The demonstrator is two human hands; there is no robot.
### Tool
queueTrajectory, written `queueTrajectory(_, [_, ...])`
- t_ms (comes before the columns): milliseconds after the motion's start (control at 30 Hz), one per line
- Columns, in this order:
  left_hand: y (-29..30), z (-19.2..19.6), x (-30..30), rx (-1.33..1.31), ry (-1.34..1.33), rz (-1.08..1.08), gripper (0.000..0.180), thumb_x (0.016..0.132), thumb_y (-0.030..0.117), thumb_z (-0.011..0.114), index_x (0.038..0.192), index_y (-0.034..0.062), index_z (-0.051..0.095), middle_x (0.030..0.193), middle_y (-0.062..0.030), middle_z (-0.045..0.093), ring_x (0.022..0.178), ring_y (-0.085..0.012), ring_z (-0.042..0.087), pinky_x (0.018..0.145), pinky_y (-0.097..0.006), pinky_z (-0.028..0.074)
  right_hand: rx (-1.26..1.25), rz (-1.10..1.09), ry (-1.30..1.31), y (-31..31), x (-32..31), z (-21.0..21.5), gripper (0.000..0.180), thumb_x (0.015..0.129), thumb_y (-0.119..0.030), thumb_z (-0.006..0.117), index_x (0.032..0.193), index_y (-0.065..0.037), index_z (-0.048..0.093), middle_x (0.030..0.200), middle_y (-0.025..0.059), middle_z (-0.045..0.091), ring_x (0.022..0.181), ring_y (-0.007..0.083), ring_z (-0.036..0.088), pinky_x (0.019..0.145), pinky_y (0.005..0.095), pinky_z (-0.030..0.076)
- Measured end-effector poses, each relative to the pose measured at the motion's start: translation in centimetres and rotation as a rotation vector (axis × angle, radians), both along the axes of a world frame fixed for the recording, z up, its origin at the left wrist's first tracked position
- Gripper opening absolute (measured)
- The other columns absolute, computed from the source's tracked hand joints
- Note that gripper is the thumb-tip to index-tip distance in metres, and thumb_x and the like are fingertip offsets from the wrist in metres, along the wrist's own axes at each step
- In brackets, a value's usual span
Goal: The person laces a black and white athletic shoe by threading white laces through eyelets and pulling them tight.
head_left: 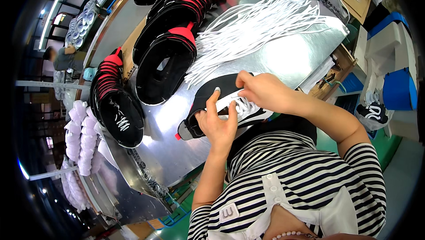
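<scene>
A black, white and grey shoe upper with a red tab at its heel lies on the metal table in front of me. White shoelace runs in crossing rows through its front part. My left hand grips the upper near its opening, with index finger and thumb on either side of the white strip and the other fingers curled at the edge. Above the laced rows, my right hand is closed in a pinch on the shoelace; the bit between its fingertips is mostly hidden.
A large bundle of loose white laces lies beyond the upper. Nested black uppers with red linings stand to the left, with another row nearer the table's left edge. An open drawer is at the right.
</scene>
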State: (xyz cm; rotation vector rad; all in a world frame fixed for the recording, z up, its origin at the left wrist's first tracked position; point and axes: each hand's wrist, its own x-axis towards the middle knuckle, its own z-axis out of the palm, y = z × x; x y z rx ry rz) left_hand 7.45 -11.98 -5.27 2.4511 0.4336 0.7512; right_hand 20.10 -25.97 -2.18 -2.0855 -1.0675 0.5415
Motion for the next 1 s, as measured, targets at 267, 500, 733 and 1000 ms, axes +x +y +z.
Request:
queueTrajectory(267, [0.2,-0.6,-0.6,-0.203,-0.056,-0.084,0.033,0.087,0.007,0.063,0.119,0.0,0.062,0.099,-0.0139,0.071,0.089,-0.0298,0.065,0.088,-0.04,0.043,0.129,-0.04,-0.356,3.6,-3.8,-4.0,0.029,0.087,-0.014,0.062,0.104,0.0,0.043,0.078,0.0163,0.065,0.066,0.0346,0.066,0.054,0.0413,0.051])
queueTrajectory(500, [0.9,-0.1,-1.2,-0.533,0.04,-0.078,0.042,0.087,-0.002,0.064,0.128,-0.0028,0.053,0.115,-0.0106,0.063,0.098,-0.0133,0.061,0.086,-0.026,0.05,0.018,-0.168,-0.048,-1.9,0.1,0.5,0.019,0.093,-0.023,0.062,0.102,-0.007,0.062,0.075,0.0104,0.066,0.071,0.0282,0.066,0.065,0.0385,0.049])
queueTrajectory(733, [-0.3,0.8,0.8,-0.589,0.044,-0.03,0.048,0.084,-0.002,0.069,0.128,-0.0009,0.052,0.112,-0.0087,0.062,0.094,-0.0129,0.063,0.083,-0.026,0.051,0.358,-0.377,-0.107,-1.0,-1.8,-4.7,0.015,0.087,-0.021,0.066,0.099,-0.012,0.066,0.072,0.0054,0.067,0.061,0.0206,0.065,0.054,0.0329,0.047])
queueTrajectory(1000, [1.6,1.5,0.2,-0.905,0.176,-0.184,0.048,0.087,-0.003,0.066,0.131,0.0031,0.047,0.101,-0.0055,0.064,0.087,-0.0086,0.058,0.078,-0.024,0.05,0.546,-0.118,-0.392,-1.6,-1.5,-4.7,0.029,0.075,-0.007,0.072,0.103,-0.015,0.067,0.072,0.0003,0.059,0.056,0.017,0.059,0.048,0.0281,0.045])
